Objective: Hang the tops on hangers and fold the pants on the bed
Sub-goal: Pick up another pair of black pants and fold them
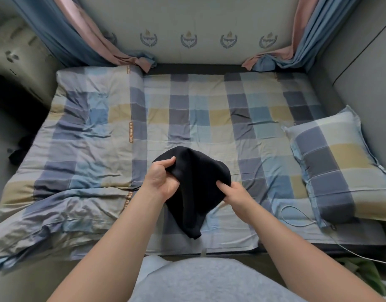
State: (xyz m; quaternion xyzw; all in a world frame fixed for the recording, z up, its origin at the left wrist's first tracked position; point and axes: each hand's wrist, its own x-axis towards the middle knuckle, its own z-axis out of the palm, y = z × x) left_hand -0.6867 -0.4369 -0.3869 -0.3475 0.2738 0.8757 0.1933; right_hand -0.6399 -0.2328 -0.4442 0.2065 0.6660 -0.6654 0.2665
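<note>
Fingers (168,161) of our left hand (161,179) and right hand (234,194) pinch 1 bunched black garment (198,192) over the near edge of the bed (209,118); nothing hung or folded shows, so we judge the task barely begun.

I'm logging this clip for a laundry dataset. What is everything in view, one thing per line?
bed: one, blue, grey and yellow checked sheet, centre of view
garment: one, black, held above the bed's middle
quilt: one, same checks, rumpled on the bed's left
pillow: one, same checks, bed's right
curtains: two, blue and pink, far corners
cable: one, white, beside the pillow
left hand: one, bare, grip on the garment's left edge
right hand: one, bare, grip on its right edge
</note>
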